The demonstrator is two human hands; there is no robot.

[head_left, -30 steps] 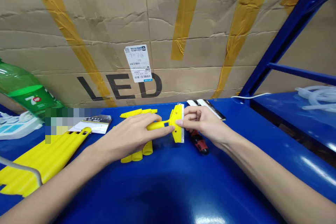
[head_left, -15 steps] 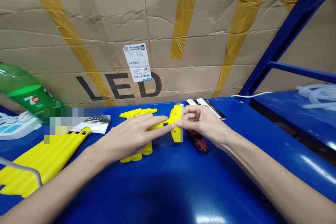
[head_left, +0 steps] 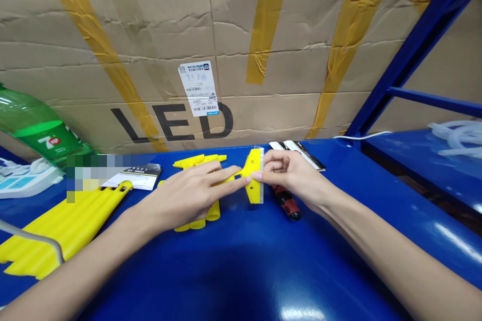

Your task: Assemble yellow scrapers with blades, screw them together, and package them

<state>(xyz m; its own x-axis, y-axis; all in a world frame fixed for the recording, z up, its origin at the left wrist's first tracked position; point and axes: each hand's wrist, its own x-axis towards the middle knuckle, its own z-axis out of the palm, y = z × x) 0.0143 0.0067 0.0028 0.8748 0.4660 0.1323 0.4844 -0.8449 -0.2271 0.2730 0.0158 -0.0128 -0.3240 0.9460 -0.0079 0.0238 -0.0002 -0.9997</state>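
Note:
My left hand [head_left: 188, 188] is closed on the handle of a yellow scraper [head_left: 255, 164], its index finger stretched along toward the head. The scraper lies roughly level, head to the right. At the head's right edge is a clear plastic strip [head_left: 261, 193], which my right hand [head_left: 291, 173] pinches between thumb and fingers. Beneath and behind my left hand several more yellow scrapers [head_left: 213, 211] lie side by side on the blue table [head_left: 233, 271], partly covered by the hand. A red and black tool [head_left: 288, 203] lies under my right wrist, its far end hidden.
Long yellow handles [head_left: 75, 225] lie at left beside a black and white packet [head_left: 141, 178], with a grey cable [head_left: 33, 237] across them. Behind are a green bottle [head_left: 52, 138], a white power strip [head_left: 26, 183] and a large cardboard box [head_left: 158, 50]. Black and white packets [head_left: 301, 150] lie behind my right hand.
The view has shifted very slightly. Both hands keep the same hold on the scraper and its clear strip, with no other clear movement.

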